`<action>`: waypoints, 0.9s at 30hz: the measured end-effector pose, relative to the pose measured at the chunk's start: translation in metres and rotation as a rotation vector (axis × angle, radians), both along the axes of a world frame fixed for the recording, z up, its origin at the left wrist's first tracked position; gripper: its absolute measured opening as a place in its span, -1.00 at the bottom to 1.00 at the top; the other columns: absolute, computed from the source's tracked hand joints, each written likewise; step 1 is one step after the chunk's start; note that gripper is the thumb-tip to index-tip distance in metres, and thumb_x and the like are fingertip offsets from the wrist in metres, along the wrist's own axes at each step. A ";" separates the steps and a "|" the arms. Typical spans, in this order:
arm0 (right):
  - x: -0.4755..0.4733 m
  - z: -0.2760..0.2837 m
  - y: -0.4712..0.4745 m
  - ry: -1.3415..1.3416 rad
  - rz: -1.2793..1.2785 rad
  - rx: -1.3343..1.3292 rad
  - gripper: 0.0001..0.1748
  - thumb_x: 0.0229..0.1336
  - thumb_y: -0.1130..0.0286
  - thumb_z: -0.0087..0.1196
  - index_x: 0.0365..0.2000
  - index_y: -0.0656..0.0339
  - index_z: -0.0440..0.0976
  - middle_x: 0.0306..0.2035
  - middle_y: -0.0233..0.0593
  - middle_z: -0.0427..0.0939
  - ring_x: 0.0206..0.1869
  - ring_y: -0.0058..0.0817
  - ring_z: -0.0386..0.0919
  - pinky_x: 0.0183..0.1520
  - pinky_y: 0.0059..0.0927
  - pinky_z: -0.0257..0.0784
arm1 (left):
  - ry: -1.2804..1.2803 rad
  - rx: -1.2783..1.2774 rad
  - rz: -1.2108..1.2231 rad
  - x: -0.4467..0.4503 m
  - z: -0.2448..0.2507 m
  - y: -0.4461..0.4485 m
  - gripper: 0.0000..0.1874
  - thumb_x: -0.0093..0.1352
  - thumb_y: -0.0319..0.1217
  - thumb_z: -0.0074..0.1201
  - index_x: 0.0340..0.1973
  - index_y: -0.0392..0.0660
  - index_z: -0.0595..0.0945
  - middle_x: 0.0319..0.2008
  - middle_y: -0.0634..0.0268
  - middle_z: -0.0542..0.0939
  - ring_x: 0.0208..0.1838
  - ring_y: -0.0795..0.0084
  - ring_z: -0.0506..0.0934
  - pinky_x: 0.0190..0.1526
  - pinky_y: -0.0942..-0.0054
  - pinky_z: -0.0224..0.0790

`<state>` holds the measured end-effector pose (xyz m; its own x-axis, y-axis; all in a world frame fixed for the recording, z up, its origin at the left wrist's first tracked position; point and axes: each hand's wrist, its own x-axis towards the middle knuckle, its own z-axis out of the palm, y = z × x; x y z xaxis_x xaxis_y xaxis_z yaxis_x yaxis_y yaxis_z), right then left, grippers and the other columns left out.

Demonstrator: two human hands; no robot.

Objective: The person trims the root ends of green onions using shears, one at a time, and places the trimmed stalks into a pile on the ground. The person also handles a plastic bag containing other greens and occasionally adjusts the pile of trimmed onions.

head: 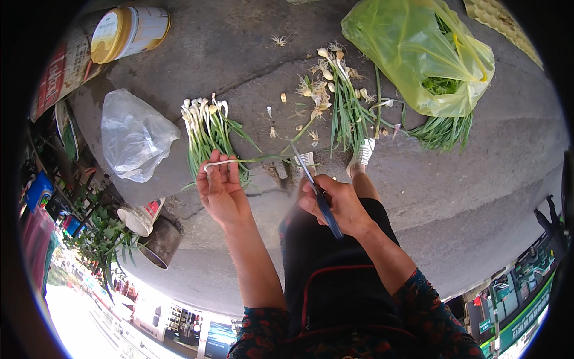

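Observation:
My left hand [222,190] holds one green garlic stalk [249,159] near its white bulb, palm turned up. In my right hand [336,202] is a pair of scissors [325,204] with dark blue handles, its blades pointing up and left towards the stalk's green leaves. Just beyond my left hand lies a neat bundle of green garlic [206,128], white bulbs away from me. A looser pile of green garlic [347,98] lies near my shoes, with cut roots [318,92] and peeled scraps beside it.
A yellow-green plastic bag [412,54] with leafy greens stands at the upper right, more green stalks [448,130] beside it. On the left are a clear plastic bag [134,134], a tin [130,33] lying on its side, and a potted plant [103,233]. The concrete ground [242,49] is cracked.

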<state>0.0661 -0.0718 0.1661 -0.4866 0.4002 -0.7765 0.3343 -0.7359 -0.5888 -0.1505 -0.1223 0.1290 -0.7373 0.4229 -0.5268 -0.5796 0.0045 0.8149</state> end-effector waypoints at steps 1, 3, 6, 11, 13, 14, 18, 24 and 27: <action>0.001 0.001 0.000 -0.022 -0.013 -0.020 -0.61 0.12 0.22 0.27 -0.31 0.32 0.37 -0.60 -0.29 0.44 -0.62 -0.55 0.42 -0.52 -0.44 0.35 | 0.027 -0.002 -0.005 -0.002 0.002 -0.001 -0.81 0.44 -0.46 0.00 -0.07 -0.23 0.45 -0.05 0.00 0.58 -0.10 0.24 0.61 0.04 0.21 0.54; 0.004 0.002 -0.001 0.019 -0.098 -0.056 -0.66 0.14 0.28 0.25 -0.31 0.32 0.37 -0.62 -0.32 0.43 -0.64 -0.62 0.40 -0.56 -0.49 0.32 | 0.080 -0.028 0.008 -0.008 0.008 -0.003 -0.79 0.43 -0.46 0.01 -0.05 -0.23 0.45 -0.05 0.01 0.58 -0.13 0.27 0.61 0.03 0.23 0.54; 0.011 -0.007 -0.009 -0.040 -0.058 0.033 -0.67 0.15 0.28 0.24 -0.28 0.34 0.40 -0.66 -0.41 0.40 -0.67 -0.70 0.37 -0.62 -0.59 0.29 | 0.244 -0.095 -0.085 -0.035 0.021 -0.008 -0.74 0.42 -0.46 0.02 0.01 -0.23 0.48 -0.08 0.07 0.60 -0.18 0.38 0.60 -0.01 0.35 0.51; 0.031 -0.021 -0.031 -0.103 -0.034 0.066 -0.64 0.16 0.24 0.24 -0.28 0.34 0.41 -0.65 -0.42 0.40 -0.68 -0.73 0.36 -0.63 -0.64 0.26 | 0.669 -0.542 -0.511 -0.092 -0.009 0.003 -0.67 0.38 -0.56 -0.01 0.07 -0.24 0.53 -0.16 0.17 0.63 -0.22 0.48 0.56 -0.12 0.48 0.44; 0.035 -0.027 -0.037 -0.112 -0.021 0.097 -0.64 0.15 0.25 0.26 -0.27 0.34 0.41 -0.64 -0.40 0.43 -0.68 -0.72 0.38 -0.63 -0.64 0.27 | 0.818 -0.677 -0.704 -0.108 -0.039 0.018 -0.61 0.35 -0.58 0.02 0.11 -0.21 0.52 -0.16 0.17 0.63 -0.21 0.43 0.56 -0.13 0.44 0.44; 0.037 -0.028 -0.040 -0.121 -0.017 0.101 -0.64 0.14 0.26 0.26 -0.27 0.35 0.42 -0.63 -0.40 0.44 -0.68 -0.72 0.38 -0.63 -0.64 0.27 | 0.877 -0.681 -0.725 -0.114 -0.048 0.022 -0.59 0.34 -0.58 0.03 0.13 -0.17 0.52 -0.16 0.17 0.63 -0.20 0.41 0.56 -0.13 0.42 0.44; 0.049 -0.032 -0.046 -0.135 -0.044 0.168 -0.68 0.14 0.33 0.26 -0.26 0.35 0.42 -0.62 -0.39 0.48 -0.68 -0.73 0.40 -0.63 -0.64 0.27 | 1.126 -0.774 -0.656 -0.109 -0.070 0.046 -0.51 0.30 -0.59 0.08 0.17 -0.06 0.52 -0.17 0.13 0.63 -0.17 0.38 0.55 -0.10 0.40 0.41; 0.058 -0.032 -0.048 -0.194 -0.047 0.096 -0.67 0.16 0.33 0.24 -0.24 0.37 0.41 -0.65 -0.40 0.45 -0.68 -0.72 0.38 -0.64 -0.63 0.24 | 0.700 -0.382 -0.793 0.001 -0.073 0.063 -0.75 0.34 -0.55 0.10 -0.06 -0.20 0.63 -0.25 0.31 0.63 -0.29 0.60 0.52 -0.24 0.60 0.41; 0.065 -0.029 -0.047 -0.220 -0.104 0.043 -0.71 0.14 0.32 0.23 -0.30 0.34 0.44 -0.68 -0.30 0.46 -0.64 -0.61 0.46 -0.55 -0.52 0.34 | 0.558 -0.448 -0.931 0.058 -0.085 0.075 -0.82 0.33 -0.51 0.10 -0.16 -0.20 0.66 -0.33 0.27 0.64 -0.41 0.60 0.53 -0.33 0.56 0.41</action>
<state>0.1308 -0.1188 0.1368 -0.2621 0.4742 -0.8405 0.3819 -0.7489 -0.5416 -0.0925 -0.0471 0.0443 -0.4168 0.7797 -0.4672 0.2359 0.5892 0.7728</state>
